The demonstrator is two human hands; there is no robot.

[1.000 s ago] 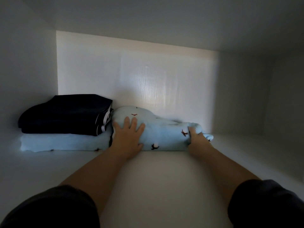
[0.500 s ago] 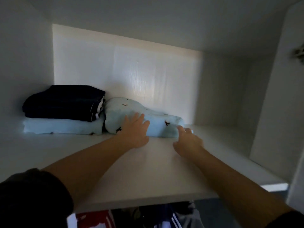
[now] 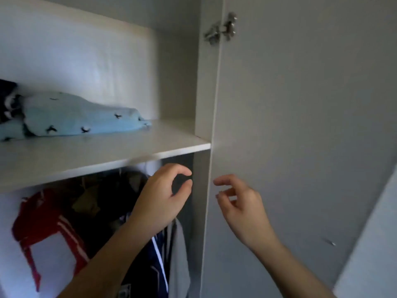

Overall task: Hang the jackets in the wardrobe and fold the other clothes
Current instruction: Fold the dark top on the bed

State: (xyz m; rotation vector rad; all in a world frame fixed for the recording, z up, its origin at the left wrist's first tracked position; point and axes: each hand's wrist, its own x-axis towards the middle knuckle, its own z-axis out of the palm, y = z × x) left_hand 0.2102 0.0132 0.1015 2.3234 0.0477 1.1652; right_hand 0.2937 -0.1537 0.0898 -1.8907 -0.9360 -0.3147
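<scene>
A folded light-blue garment with small dark prints (image 3: 71, 117) lies on the white wardrobe shelf (image 3: 103, 153). A dark folded garment (image 3: 6, 100) shows at the left edge beside it. Below the shelf hang jackets: a red and white one (image 3: 43, 229), dark ones (image 3: 103, 196) and a grey one (image 3: 179, 254). My left hand (image 3: 161, 198) hovers below the shelf in front of the hanging clothes, fingers loosely curled, holding nothing. Empty too, my right hand (image 3: 238, 203) is in front of the wardrobe's side panel, fingers apart.
The wardrobe's vertical side panel (image 3: 204, 190) stands between my hands. The open grey door (image 3: 300, 147) fills the right, with a metal hinge (image 3: 221, 29) near the top. A lighter wall (image 3: 376, 244) shows at the lower right.
Both hands have left the light-blue garment and dropped below the shelf. The view has swung right and down, showing the hanging jackets and the door.
</scene>
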